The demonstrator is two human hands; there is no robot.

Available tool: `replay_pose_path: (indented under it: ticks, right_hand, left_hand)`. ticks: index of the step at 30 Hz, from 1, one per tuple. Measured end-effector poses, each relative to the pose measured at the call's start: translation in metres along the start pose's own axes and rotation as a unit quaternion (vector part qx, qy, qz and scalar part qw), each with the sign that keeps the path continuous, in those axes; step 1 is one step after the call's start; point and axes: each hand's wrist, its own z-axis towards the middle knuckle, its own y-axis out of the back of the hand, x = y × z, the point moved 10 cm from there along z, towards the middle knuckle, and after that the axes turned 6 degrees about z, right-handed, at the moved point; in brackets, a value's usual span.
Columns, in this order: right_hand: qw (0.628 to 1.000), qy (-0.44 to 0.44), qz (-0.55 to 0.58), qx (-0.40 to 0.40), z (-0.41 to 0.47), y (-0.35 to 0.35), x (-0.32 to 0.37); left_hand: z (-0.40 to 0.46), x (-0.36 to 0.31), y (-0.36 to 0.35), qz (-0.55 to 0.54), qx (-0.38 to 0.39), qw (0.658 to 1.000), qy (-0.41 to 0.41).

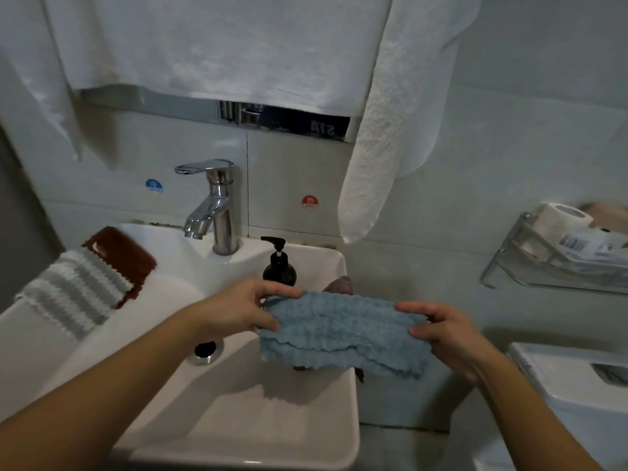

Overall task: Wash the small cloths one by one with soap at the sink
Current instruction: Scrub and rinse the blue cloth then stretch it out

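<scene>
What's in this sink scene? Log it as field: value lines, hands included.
left hand: grips the blue cloth's left end
right hand: grips its right end
blue cloth: stretched between both hands above the sink's right edge
sink: white
faucet: no water visible
soap bottle: dark pump bottle on the back rim
striped cloth: draped on the left rim

Four small cloths [343,331], one soap bottle [278,266], one faucet [212,205], two hands [234,309]
</scene>
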Motion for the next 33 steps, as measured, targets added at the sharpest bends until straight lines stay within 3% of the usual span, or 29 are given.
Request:
replay_pose_path:
  ticks: [2, 8, 14, 18, 20, 23, 27, 33]
  right_hand:
    - [1.000, -0.012, 0.002, 0.005, 0.000, -0.001, 0.001]
    - [0.996, -0.063, -0.058, 0.004, 0.008, -0.013, -0.042]
    - [0.989, -0.023, -0.143, -0.001, 0.013, -0.040, -0.065]
    - [0.968, 0.051, -0.245, -0.035, 0.003, -0.040, -0.045]
    - [0.963, 0.089, -0.252, -0.036, 0.000, -0.039, -0.040]
    - [0.971, 0.086, -0.223, 0.015, -0.004, -0.053, -0.055]
    - [0.968, 0.096, -0.231, 0.025, -0.003, -0.064, -0.069]
    - [0.929, 0.040, -0.366, 0.043, -0.005, -0.062, -0.062]
  left_hand:
    - [0.001, -0.002, -0.002, -0.023, 0.010, 1.000, 0.004]
    - [0.009, 0.026, -0.022, 0.053, 0.011, 0.998, 0.033]
    - [0.018, 0.024, -0.052, 0.249, 0.040, 0.968, -0.009]
    - [0.020, 0.010, -0.042, 0.386, -0.035, 0.921, -0.035]
    - [0.020, 0.004, -0.045, 0.396, -0.046, 0.916, -0.042]
    - [0.022, 0.005, -0.058, 0.376, -0.035, 0.925, -0.053]
    - [0.024, 0.012, -0.064, 0.361, -0.056, 0.930, -0.045]
    - [0.020, 0.011, -0.067, 0.387, -0.033, 0.920, -0.042]
